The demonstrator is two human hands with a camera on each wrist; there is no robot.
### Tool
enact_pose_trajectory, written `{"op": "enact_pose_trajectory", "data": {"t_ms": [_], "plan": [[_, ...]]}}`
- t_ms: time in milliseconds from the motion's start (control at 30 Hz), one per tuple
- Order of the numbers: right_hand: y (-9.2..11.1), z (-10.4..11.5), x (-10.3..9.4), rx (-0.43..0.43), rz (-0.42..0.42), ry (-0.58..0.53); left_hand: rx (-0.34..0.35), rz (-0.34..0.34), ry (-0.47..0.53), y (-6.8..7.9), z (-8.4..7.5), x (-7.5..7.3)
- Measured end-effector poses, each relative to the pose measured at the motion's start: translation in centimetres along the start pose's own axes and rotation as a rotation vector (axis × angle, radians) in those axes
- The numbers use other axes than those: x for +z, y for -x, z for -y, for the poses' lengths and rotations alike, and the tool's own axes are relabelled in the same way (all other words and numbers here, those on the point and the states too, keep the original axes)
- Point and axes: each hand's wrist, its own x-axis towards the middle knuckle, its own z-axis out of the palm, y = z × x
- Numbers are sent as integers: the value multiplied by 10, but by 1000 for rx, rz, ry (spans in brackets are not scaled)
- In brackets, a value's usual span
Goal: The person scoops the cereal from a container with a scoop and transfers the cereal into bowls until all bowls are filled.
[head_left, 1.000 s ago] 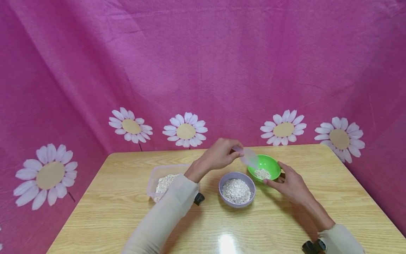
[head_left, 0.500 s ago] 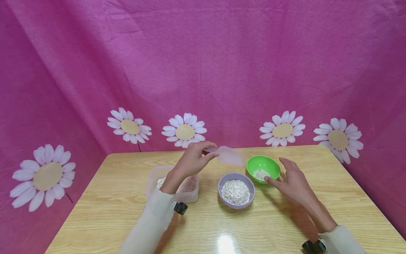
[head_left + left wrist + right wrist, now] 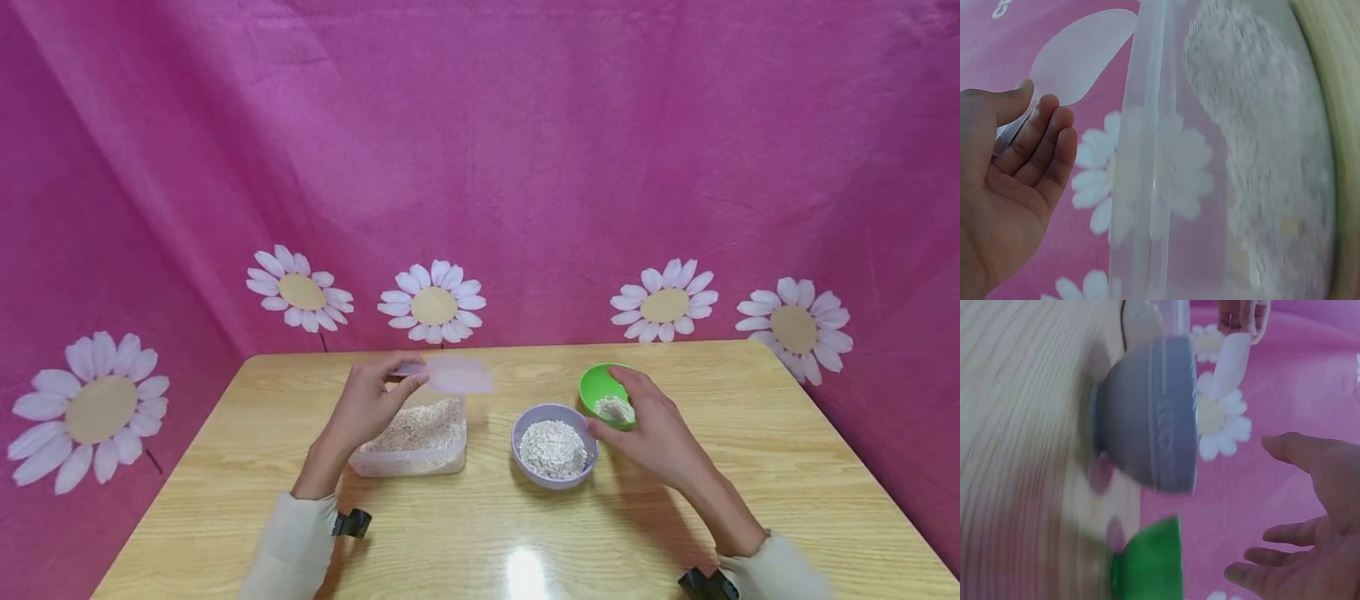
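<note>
My left hand (image 3: 369, 404) pinches the handle of a translucent pale-pink scoop (image 3: 461, 375), held above the far side of a clear plastic container (image 3: 408, 465) of oats (image 3: 431, 425). In the left wrist view the scoop blade (image 3: 1082, 56) looks bare. To the right stands a purple bowl (image 3: 534, 477) heaped with pale oats (image 3: 553, 450). Behind it on the right is a green bowl (image 3: 597, 382) with a small amount of oats. My right hand (image 3: 652, 429) hovers over the two bowls with fingers spread, partly hiding the green one; the right wrist view shows it holding nothing.
A light wood table (image 3: 450, 533) carries everything. Behind it hangs a magenta cloth (image 3: 480, 167) printed with white daisies, close to the table's far edge. A dark camera is strapped at each wrist.
My left hand has carried the scoop leftward from the green bowl to above the container. My right hand has left the green bowl's side and moved left toward the purple bowl.
</note>
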Motion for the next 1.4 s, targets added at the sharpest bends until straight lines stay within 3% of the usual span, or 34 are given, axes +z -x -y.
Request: {"op": "enact_pose_trajectory", "data": {"t_ms": [267,733,1033,1200,1400], "plan": [[-6,32,26,-60,58,-47,-88,-20,-33,18,15,-24],[-16,76,73,-42,167,-102,-127,-37,-155,45,46,-51],[-17,92,98,-54,207,-188,-118,-24,-214,52,53,-66],[-18,97,111,-69,218,-196,-88,18,-236,51,54,-74],[-21,102,125,-64,214,-219,-63,115,-289,43,51,-81]]}}
